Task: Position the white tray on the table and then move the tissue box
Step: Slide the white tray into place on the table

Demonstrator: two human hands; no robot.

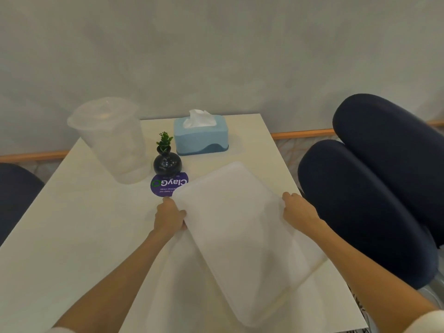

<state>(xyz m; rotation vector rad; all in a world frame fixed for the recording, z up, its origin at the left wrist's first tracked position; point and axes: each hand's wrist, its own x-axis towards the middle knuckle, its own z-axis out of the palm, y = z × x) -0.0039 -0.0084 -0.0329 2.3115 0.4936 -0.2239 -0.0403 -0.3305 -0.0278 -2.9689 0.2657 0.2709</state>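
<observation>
Now, white tray (242, 236) tilted over table (72, 236), left hand (169, 216) and right hand (299, 210) fingers clamping opposite edges (tissue box (200, 138) beyond)

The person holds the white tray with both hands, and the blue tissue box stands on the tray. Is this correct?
Not quite. The head view shows both hands on the white tray, but the blue tissue box stands on the table, beyond the tray.
</observation>
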